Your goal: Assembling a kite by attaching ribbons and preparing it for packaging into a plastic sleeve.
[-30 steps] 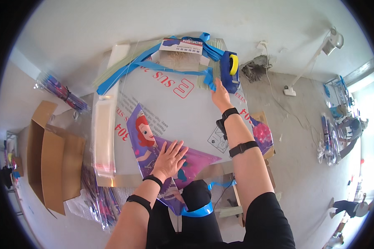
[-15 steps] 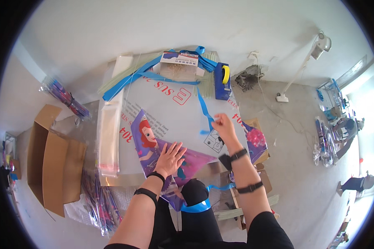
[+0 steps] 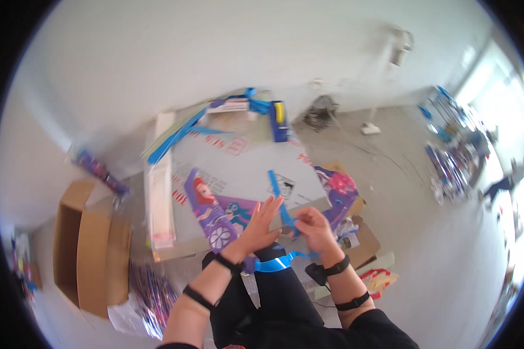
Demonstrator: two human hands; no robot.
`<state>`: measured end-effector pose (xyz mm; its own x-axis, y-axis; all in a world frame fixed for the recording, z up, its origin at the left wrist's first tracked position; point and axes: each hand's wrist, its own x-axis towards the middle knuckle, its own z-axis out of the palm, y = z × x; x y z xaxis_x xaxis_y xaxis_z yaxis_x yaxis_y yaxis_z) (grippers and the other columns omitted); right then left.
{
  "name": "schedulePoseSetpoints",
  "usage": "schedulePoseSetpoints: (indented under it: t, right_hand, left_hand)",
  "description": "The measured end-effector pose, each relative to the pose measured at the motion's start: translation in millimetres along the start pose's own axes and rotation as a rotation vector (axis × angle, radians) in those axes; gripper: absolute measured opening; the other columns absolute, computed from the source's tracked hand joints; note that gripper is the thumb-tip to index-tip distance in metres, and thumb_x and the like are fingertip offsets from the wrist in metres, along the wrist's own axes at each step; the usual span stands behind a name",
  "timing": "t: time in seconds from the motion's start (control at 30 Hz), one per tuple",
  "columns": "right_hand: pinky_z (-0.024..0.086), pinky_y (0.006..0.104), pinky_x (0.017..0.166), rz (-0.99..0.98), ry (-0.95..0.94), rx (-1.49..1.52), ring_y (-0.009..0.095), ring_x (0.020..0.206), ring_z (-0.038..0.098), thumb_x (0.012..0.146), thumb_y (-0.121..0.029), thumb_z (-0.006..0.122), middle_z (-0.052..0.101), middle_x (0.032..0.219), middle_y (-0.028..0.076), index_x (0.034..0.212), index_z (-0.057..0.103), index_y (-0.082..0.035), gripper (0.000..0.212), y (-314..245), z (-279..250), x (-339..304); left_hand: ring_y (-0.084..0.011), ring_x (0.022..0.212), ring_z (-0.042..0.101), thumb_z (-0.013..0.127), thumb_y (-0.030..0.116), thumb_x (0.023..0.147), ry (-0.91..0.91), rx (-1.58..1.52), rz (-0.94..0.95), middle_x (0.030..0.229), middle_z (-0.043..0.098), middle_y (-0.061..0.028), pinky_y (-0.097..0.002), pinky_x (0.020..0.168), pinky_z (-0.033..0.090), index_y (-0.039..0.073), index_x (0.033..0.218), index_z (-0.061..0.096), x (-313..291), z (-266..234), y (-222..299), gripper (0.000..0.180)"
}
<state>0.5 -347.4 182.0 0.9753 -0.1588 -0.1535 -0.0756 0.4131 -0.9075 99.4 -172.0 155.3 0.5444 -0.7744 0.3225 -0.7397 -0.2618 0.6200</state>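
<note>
Between the thumb and fingers of my right hand (image 3: 318, 234) is the lower end of a blue ribbon (image 3: 278, 189), which runs up over the table's near part. My left hand (image 3: 261, 228), fingers stretched out, is beside the ribbon; whether it touches it I cannot tell. Under and left of that hand lies a purple printed sheet (image 3: 201, 200) with a red-haired cartoon figure, at the table's near edge. Another blue ribbon (image 3: 273, 264) crosses my thigh.
The table (image 3: 204, 157) has a printed protective film. On it are a blue tape dispenser (image 3: 278, 131), blue strips (image 3: 177, 139) and clear sleeves (image 3: 160, 203). An open carton (image 3: 93, 256) stands left on the floor. Wrapped bundles (image 3: 151, 296) lie near it. Another person (image 3: 501, 185) is far right.
My right hand has come nearer my body with the ribbon. My left hand has lifted off the purple sheet and moved right, toward the ribbon. The whole view has shifted.
</note>
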Motion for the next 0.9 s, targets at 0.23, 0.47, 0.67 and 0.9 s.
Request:
schedulePoseSetpoints:
  t: [0.23, 0.47, 0.67, 0.9]
  right_hand:
    - [0.055, 0.0287, 0.067, -0.007, -0.079, 0.028, 0.018, 0.074, 0.066, 0.087, 0.003, 0.058, 0.056, 0.089, 0.005, 0.104, 0.049, 0.0, 0.02, -29, 49, -73]
    - [0.052, 0.0309, 0.078, -0.108, -0.197, 0.259, 0.019, 0.096, 0.063, 0.086, 0.009, 0.053, 0.059, 0.102, 0.01, 0.115, 0.049, -0.001, 0.031, -36, 58, -122]
    - [0.05, 0.0333, 0.09, -0.195, -0.391, 0.386, 0.022, 0.108, 0.06, 0.09, 0.007, 0.049, 0.06, 0.114, 0.013, 0.11, 0.055, 0.0, 0.022, -48, 62, -139]
    - [0.05, 0.0237, 0.066, -0.124, -0.041, 0.018, 0.014, 0.078, 0.064, 0.091, -0.007, 0.059, 0.064, 0.088, 0.006, 0.096, 0.06, 0.001, 0.009, -56, 60, -148]
  left_hand:
    - [-0.0242, 0.097, 0.064, 0.053, -0.003, 0.085, 0.053, -0.596, -0.326, 0.109, 0.063, -0.016, -0.0347, 0.088, 0.047, 0.005, 0.132, 0.046, -49, -22, 102, 0.049]
    - [-0.0192, 0.084, 0.065, 0.051, -0.004, 0.087, 0.165, -0.43, -0.204, 0.089, 0.067, -0.0135, -0.0291, 0.074, 0.049, 0.002, 0.113, 0.062, -91, -12, 123, 0.029]
    - [-0.0203, 0.076, 0.067, 0.051, 0.001, 0.09, 0.124, -0.269, -0.268, 0.081, 0.068, -0.0102, -0.0283, 0.069, 0.049, -0.001, 0.086, 0.06, -105, -36, 161, 0.01]
    - [-0.0192, 0.075, 0.067, 0.052, 0.003, 0.09, -0.002, -0.465, -0.288, 0.078, 0.068, -0.0099, -0.0273, 0.069, 0.049, 0.0, 0.093, 0.063, -129, -33, 161, 0.012]
